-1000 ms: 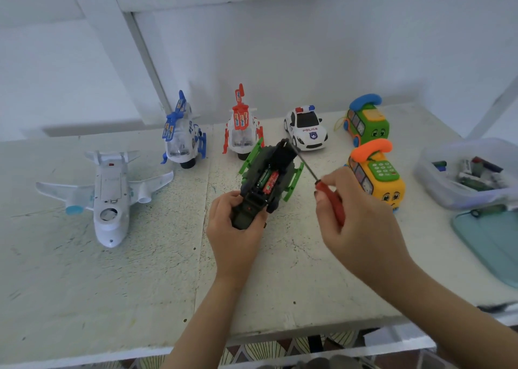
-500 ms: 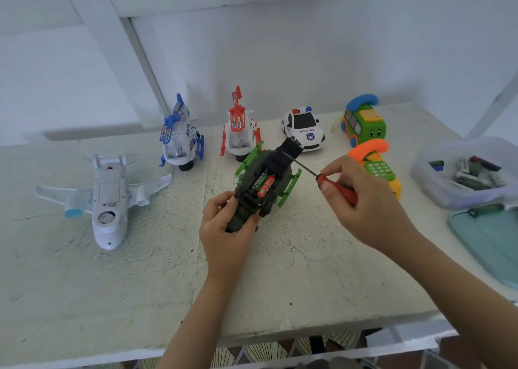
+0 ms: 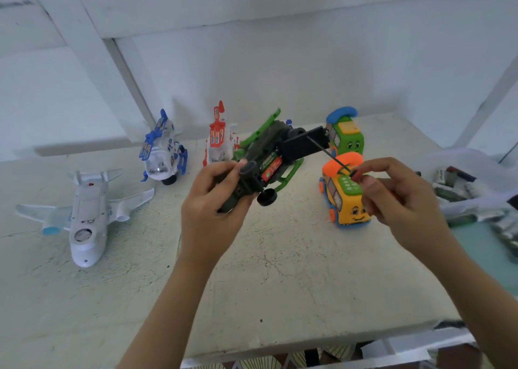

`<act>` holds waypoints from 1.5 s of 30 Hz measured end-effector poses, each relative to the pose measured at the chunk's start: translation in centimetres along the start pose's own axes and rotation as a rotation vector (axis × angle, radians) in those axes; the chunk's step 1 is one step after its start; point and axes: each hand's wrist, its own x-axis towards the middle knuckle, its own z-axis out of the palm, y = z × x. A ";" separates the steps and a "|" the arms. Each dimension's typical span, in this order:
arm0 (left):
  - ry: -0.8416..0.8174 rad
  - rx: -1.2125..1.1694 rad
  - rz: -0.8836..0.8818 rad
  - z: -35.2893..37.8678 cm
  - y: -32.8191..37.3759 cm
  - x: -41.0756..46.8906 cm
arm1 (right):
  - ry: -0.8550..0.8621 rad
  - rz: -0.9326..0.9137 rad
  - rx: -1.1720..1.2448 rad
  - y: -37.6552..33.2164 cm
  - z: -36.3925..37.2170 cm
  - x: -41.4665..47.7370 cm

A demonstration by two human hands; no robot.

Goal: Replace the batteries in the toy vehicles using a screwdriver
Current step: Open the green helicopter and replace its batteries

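Observation:
My left hand (image 3: 215,200) grips a dark green toy helicopter (image 3: 263,158) by its nose and holds it up off the table, belly toward me. Its battery bay is uncovered, showing a red and a green battery (image 3: 269,169). The black battery cover (image 3: 304,144) stands up from the bay at the far end. My right hand (image 3: 392,197) pinches a red-handled screwdriver (image 3: 330,155), whose thin shaft slants up-left so the tip touches that cover.
On the white table (image 3: 280,270) stand a white airplane (image 3: 87,211), a blue helicopter (image 3: 162,155), a red helicopter (image 3: 220,141), a green phone bus (image 3: 346,136) and a yellow phone bus (image 3: 344,200). A clear tub of batteries (image 3: 459,183) sits at the right, by a teal lid (image 3: 487,251).
My left hand lifted the green helicopter off the table and tipped it up. The cover has swung up from the bay, with the screwdriver tip following it. The police car is now hidden.

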 end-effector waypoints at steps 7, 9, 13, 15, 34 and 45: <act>-0.079 0.048 0.126 5.9 1.9 4.2 | 0.075 0.215 -0.094 1.5 -6.0 0.3; -0.074 0.069 0.149 7.8 2.7 5.4 | 0.081 0.248 -0.080 1.7 -7.4 0.0; -0.043 0.048 0.202 11.5 5.0 7.2 | 0.105 0.254 -0.078 2.1 -9.9 -0.7; -0.041 0.033 0.216 13.2 6.2 7.6 | 0.104 0.226 -0.095 2.4 -11.2 -0.9; -0.135 -0.016 0.100 22.6 14.9 5.8 | -0.033 0.078 -0.220 5.5 -21.6 -0.6; -0.098 -0.002 -0.008 23.9 15.4 4.5 | -0.060 0.063 -0.296 7.1 -20.8 -0.6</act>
